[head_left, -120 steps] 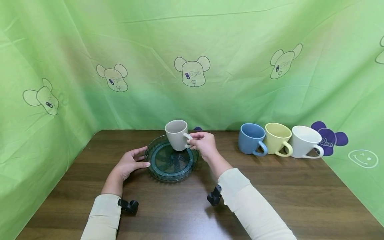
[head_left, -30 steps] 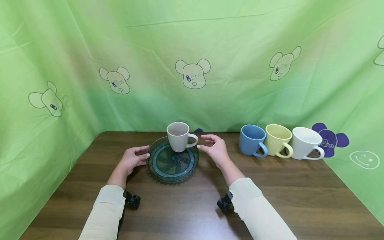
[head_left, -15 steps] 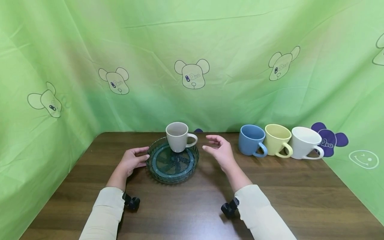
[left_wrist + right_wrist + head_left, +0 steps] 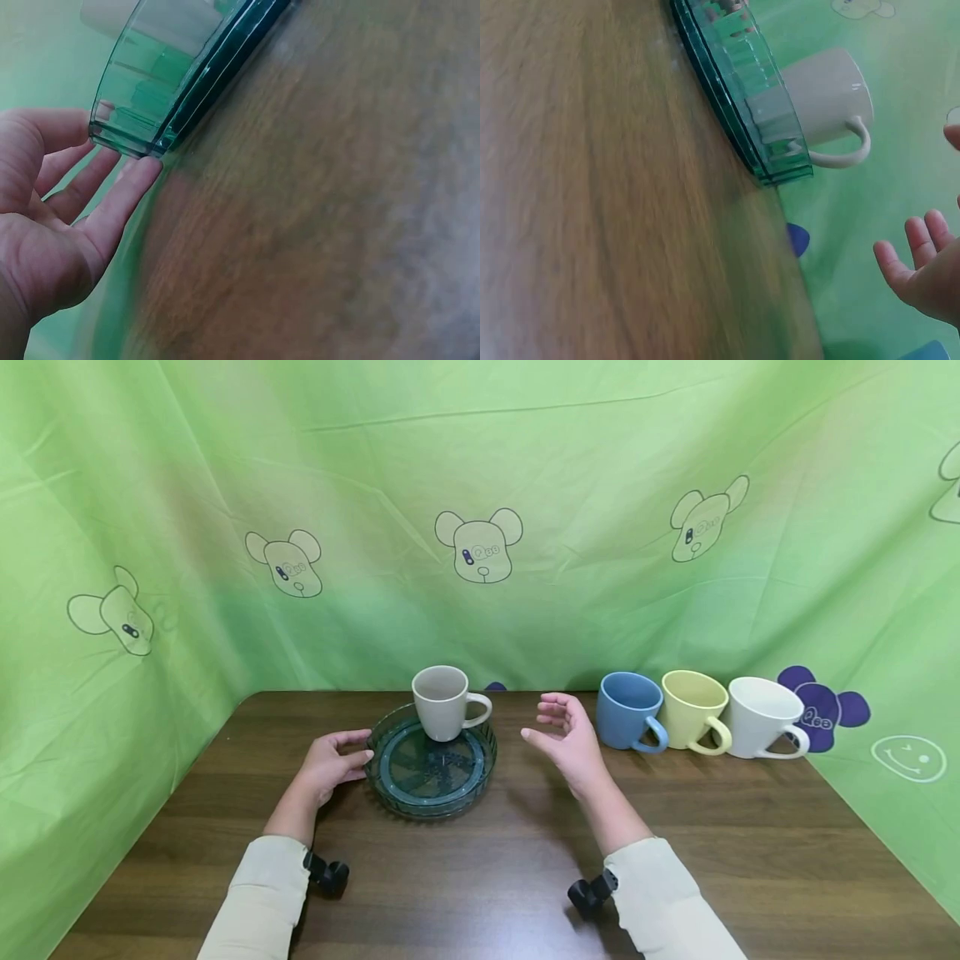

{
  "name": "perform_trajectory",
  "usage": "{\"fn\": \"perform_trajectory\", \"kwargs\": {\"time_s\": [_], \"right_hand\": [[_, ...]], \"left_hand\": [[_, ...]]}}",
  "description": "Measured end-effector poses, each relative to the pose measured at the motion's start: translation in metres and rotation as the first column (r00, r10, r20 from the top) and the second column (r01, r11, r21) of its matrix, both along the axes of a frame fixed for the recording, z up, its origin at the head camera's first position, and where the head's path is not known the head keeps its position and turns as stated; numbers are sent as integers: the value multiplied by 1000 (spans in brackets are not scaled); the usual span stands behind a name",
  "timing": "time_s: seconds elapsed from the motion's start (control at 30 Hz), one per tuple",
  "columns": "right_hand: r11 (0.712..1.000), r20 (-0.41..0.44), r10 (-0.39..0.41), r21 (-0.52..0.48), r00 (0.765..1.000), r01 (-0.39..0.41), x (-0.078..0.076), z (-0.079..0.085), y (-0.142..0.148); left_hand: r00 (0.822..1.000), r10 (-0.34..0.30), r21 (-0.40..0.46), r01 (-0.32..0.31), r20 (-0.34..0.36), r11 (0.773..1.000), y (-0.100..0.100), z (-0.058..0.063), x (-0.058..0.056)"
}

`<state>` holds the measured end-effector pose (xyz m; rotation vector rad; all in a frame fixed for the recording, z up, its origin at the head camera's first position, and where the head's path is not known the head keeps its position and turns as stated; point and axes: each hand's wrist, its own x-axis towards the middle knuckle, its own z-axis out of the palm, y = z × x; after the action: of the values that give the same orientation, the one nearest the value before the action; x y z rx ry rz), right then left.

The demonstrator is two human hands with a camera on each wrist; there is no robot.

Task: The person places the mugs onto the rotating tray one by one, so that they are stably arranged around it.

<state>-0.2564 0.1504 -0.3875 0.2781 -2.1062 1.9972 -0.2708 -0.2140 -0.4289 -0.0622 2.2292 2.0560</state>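
A round see-through green tray (image 4: 431, 793) with a low ribbed wall sits on the table. Inside it, toward the back, stands an upright beige mug (image 4: 441, 706), its handle pointing right. My left hand (image 4: 333, 766) touches the tray's left side; in the left wrist view the fingers (image 4: 124, 202) and thumb lie fairly straight against its wall and lower edge. To the right of the tray, my right hand (image 4: 573, 743) hangs in the air with spread, loosely bent fingers and holds nothing. In the right wrist view the mug (image 4: 825, 97) is apart from that hand.
Close to my right hand, a blue mug (image 4: 630, 710), a yellow mug (image 4: 693, 710) and a white mug (image 4: 761, 718) stand in a row at the table's back right. Behind the brown wooden table (image 4: 450, 885) hangs a green cloth (image 4: 360, 627) printed with bear heads.
My right hand has let go of the beige mug's handle and moved right, toward the blue mug. The mug stays in the tray. My left hand stays at the tray's left side.
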Motion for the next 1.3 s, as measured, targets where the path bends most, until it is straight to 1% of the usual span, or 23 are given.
{"fn": "perform_trajectory", "kwargs": {"time_s": [0.23, 0.33, 0.5, 0.63, 0.9, 1.03, 1.3], "right_hand": [[995, 17, 70, 70, 997, -71, 8, 2, 14], [991, 19, 83, 106, 996, -85, 12, 3, 19], [993, 25, 92, 67, 995, -93, 17, 5, 26], [996, 22, 86, 36, 996, -87, 20, 5, 31], [996, 21, 79, 30, 997, -80, 28, 8, 41], [996, 20, 57, 69, 998, -58, 31, 7, 46], [986, 12, -26, 164, 1000, 24, 36, 5, 59]], "left_hand": [[1000, 10, -4, -10, 1, 1000, 1, -1, 2], [1000, 5, -5, -5, -3, 1000, 1, -1, 2], [1000, 20, -11, -19, 14, 1000, 1, 0, 3], [1000, 19, -14, -18, 8, 1000, 2, 0, 5], [1000, 20, -10, -20, 1, 1000, 4, 3, 7], [1000, 16, -6, -16, -4, 1000, 5, 3, 8], [1000, 23, 1, -23, -10, 1000, 5, 2, 9]]}}
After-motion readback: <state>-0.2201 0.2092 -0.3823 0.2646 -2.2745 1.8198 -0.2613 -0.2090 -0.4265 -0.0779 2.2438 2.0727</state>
